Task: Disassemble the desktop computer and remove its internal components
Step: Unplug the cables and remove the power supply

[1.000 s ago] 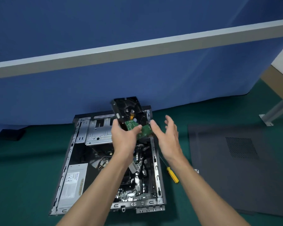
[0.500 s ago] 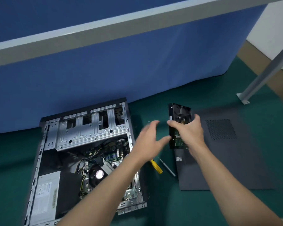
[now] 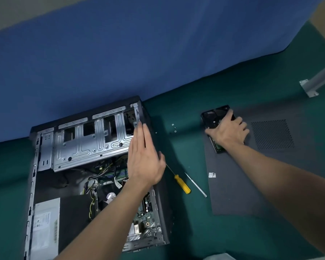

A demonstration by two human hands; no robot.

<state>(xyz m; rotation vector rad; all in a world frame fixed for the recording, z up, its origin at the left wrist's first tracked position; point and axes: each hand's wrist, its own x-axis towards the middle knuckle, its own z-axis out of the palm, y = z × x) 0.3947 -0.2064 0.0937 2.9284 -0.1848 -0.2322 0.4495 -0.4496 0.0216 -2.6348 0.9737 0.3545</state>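
A strip of green floor (image 3: 186,231) lies free between the open grey metal computer case (image 3: 83,147) and the flat dark grey side panel (image 3: 242,194). A yellow-handled screwdriver (image 3: 182,186), a thin silver tool (image 3: 195,184) and tiny screws (image 3: 174,127) lie in the way there. A blue wall (image 3: 158,53) blocks the back.

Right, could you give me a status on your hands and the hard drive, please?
Right hand gripping hard drive on side panel. Left hand open over case. Nothing blocking.

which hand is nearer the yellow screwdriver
Left. The left hand is over the case edge just beside the yellow screwdriver; the right hand is farther, holding the hard drive on the side panel.
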